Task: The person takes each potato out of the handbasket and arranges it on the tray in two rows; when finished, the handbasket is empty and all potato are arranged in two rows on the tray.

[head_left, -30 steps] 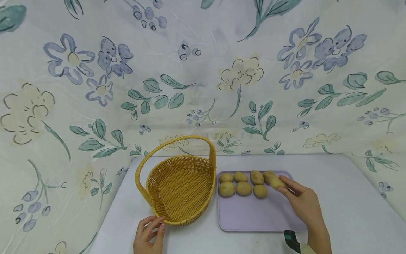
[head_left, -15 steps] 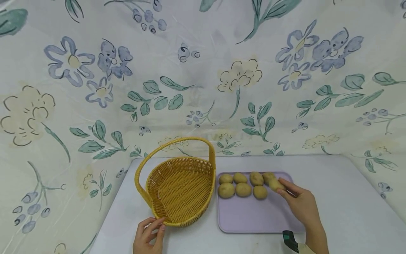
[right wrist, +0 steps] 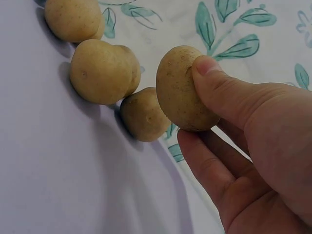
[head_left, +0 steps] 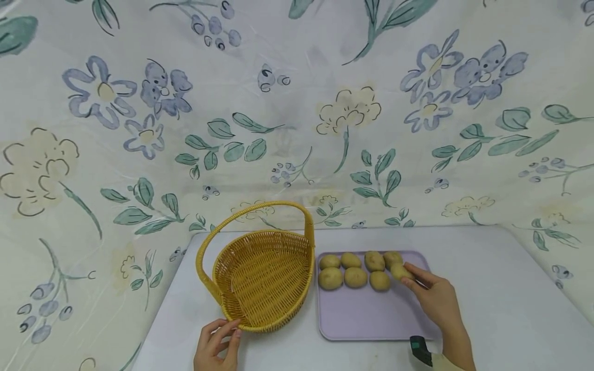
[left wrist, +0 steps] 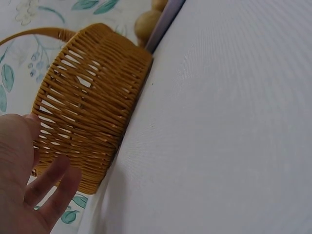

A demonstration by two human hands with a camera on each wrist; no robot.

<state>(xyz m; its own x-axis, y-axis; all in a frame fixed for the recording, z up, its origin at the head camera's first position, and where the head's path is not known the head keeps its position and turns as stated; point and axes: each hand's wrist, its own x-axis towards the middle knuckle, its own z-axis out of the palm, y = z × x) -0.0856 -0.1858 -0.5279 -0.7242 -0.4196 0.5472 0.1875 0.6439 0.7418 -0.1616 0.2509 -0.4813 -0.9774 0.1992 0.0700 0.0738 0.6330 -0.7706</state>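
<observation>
A potato (right wrist: 184, 87) is pinched between the thumb and fingers of my right hand (head_left: 438, 301), above the lilac tray (head_left: 362, 319). It stands apart from the tray surface in the right wrist view. Other potatoes (head_left: 355, 277) lie in two rows along the tray's far side. My left hand (head_left: 215, 345) holds the near rim of a yellow-brown wicker basket (head_left: 274, 281), its index finger over the edge and thumb outside. In the left wrist view the basket's woven side (left wrist: 92, 102) shows, with two of my fingers loose beside it. No potatoes are in the basket.
Basket and tray stand side by side on a white table (head_left: 492, 288). The basket's tall arched handle (head_left: 260, 206) rises over it. A floral cloth (head_left: 297, 129) hangs behind and at the sides. A dark strap end (head_left: 419, 350) shows near my right wrist.
My right hand has moved slightly left with the potato in its grip. The left hand stays at the basket rim, and basket and tray stay put.
</observation>
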